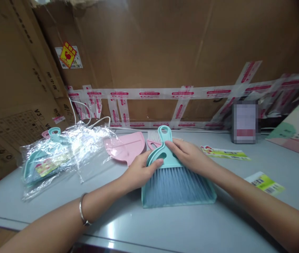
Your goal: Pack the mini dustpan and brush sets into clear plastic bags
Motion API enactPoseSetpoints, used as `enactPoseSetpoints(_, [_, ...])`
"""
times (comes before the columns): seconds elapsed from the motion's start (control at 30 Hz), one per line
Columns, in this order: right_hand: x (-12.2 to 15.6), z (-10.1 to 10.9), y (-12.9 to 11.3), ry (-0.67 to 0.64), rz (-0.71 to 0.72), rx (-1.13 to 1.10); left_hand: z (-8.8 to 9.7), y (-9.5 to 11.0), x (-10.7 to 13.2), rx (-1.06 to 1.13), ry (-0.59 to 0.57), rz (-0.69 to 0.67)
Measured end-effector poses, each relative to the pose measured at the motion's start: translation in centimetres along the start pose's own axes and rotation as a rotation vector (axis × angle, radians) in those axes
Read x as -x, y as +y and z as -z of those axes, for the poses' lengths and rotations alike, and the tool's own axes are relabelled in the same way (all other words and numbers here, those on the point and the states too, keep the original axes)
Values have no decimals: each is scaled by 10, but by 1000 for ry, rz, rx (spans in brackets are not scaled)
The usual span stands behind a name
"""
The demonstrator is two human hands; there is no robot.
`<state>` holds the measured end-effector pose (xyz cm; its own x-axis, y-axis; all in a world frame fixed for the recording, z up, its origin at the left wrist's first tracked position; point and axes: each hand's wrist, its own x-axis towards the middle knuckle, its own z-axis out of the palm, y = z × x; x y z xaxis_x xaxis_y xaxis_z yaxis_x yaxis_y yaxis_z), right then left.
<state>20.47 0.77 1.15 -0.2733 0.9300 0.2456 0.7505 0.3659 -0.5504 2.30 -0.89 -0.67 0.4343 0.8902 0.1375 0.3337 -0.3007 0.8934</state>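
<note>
A teal hand brush with grey-blue bristles lies in a matching teal dustpan, the two handles stacked and pointing away from me. My left hand grips the set at its left side, thumb on the brush's shoulder. On the right side, my right hand is closed about the base of the handle, its fingertips partly hidden. Behind my left hand lies a pink dustpan. A pink brush with white bristles shows partly behind the teal handle.
Clear plastic bags lie at the left, one around another teal dustpan set. Printed cards lie at the right. A dark device with a blurred screen stands at the back, before a large taped cardboard box.
</note>
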Motion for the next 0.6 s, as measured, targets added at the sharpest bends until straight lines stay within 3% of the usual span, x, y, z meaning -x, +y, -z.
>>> enactPoseSetpoints(0.2, [4, -5, -3, 45, -87, 285, -1, -2, 0, -3, 22, -23])
enactPoseSetpoints(0.43, [3, -6, -2, 23, -41, 158, 0, -6, -3, 17, 0, 15])
enactPoseSetpoints(0.6, [13, 24, 29, 72, -7, 114, 6, -9, -4, 23, 36, 49])
